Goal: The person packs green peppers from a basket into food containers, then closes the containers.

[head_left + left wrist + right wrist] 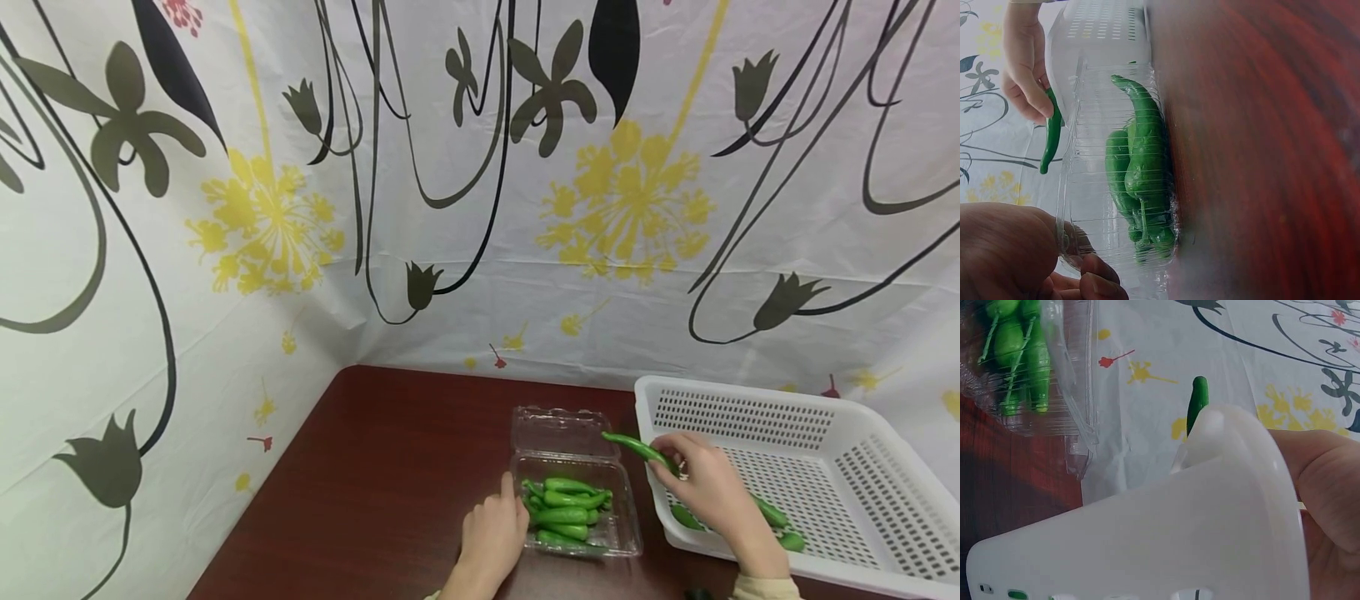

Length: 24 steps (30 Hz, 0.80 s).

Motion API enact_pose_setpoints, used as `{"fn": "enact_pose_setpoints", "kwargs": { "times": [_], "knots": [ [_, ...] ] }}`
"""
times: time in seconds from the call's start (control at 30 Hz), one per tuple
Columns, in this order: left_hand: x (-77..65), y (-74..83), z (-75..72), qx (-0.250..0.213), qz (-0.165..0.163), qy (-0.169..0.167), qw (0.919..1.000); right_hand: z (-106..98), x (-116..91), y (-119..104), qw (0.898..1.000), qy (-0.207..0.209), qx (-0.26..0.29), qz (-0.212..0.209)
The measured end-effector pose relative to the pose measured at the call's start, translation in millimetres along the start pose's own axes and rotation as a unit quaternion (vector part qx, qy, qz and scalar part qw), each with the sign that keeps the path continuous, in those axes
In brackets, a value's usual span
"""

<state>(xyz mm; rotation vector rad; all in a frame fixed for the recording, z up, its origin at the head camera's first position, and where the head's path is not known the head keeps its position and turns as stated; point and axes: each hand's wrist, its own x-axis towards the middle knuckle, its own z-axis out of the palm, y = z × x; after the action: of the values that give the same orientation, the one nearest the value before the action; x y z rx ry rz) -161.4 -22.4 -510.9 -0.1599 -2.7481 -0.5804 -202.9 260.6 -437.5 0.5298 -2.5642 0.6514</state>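
My right hand [705,479] pinches a long green pepper [632,445] between thumb and fingers, its free end pointing left. That hand is over the left side of a white perforated plastic basket [847,479]. To the basket's left, a clear plastic clamshell container [628,533] lies with its lid folded back. Several green peppers [564,517] lie side by side in it. My left hand [491,533] grips the container's left rim, index finger stretched along the side; the left wrist view shows curled fingers [1100,278] at that rim.
A few green peppers [772,512] lie in the basket's near part, partly hidden by the right hand. The dark red table [375,475] extends left of the container. A patterned white sheet [465,333] hangs behind it. A small black object [698,594] shows at the near edge.
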Motion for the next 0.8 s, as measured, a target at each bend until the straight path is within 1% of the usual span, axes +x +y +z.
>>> {"fn": "enact_pose_setpoints", "kwargs": {
  "times": [0.07,0.2,0.3,0.53,0.7,0.8],
  "knots": [
    [0.1,0.1,-0.1,0.001,0.0,0.0,1.0,1,0,0,1.0,0.002,0.002,-0.003],
    [0.1,0.1,0.0,0.002,0.0,0.001,1.0,4,1,-1,0.999,0.024,0.001,-0.032],
    [-0.2,0.0,0.2,0.0,-0.001,0.0,1.0,7,1,-2,0.999,0.027,0.006,-0.044],
    [-0.7,0.2,0.2,0.004,0.0,0.005,1.0,8,0,-7,1.0,-0.013,0.009,-0.004],
    [-0.4,0.4,1.3,0.002,0.0,0.003,1.0,7,1,-10,0.999,-0.032,0.015,0.011],
    [-0.9,0.4,2.5,0.001,0.001,0.0,1.0,8,1,-11,0.999,-0.034,0.019,0.01]
  ]
}}
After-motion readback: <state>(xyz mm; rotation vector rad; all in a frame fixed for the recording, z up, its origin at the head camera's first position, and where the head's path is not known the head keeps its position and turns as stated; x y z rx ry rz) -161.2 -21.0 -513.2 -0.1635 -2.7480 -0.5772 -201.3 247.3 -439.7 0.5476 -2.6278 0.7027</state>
